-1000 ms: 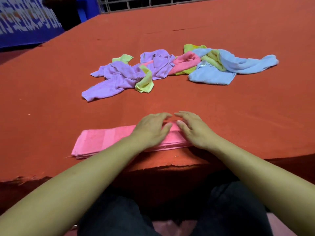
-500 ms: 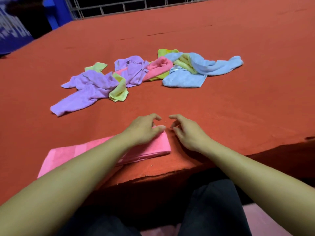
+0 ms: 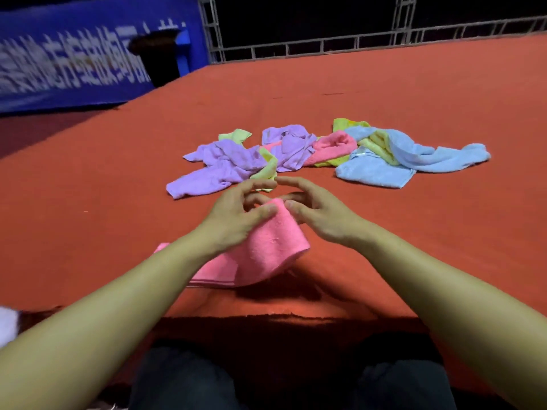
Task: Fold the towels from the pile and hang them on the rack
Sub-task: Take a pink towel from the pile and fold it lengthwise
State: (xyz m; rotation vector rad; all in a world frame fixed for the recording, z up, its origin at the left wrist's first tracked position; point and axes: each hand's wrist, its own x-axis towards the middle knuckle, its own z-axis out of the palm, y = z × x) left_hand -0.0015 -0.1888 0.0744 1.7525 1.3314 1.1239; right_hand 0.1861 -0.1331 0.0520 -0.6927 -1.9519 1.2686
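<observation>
A folded pink towel [image 3: 266, 250] lies near the front edge of the red table [image 3: 88, 220], its right end lifted off the surface. My left hand [image 3: 233, 214] pinches that raised end between thumb and fingers. My right hand [image 3: 316, 211] is beside it, thumb and curled fingers at the same corner. Behind my hands lies the pile: purple towels [image 3: 225, 170], a pink towel [image 3: 331, 146], yellow-green towels [image 3: 376, 143] and light blue towels [image 3: 414, 161]. No rack is in view.
A metal truss railing [image 3: 325, 45] runs along the table's far edge. A blue banner [image 3: 74, 60] and a dark bin [image 3: 154, 54] stand at the back left. My dark-trousered knees sit below the front edge.
Both hands have gone from resting flat on the pink towel's right end to lifting that end up off the table. The camera has tilted up.
</observation>
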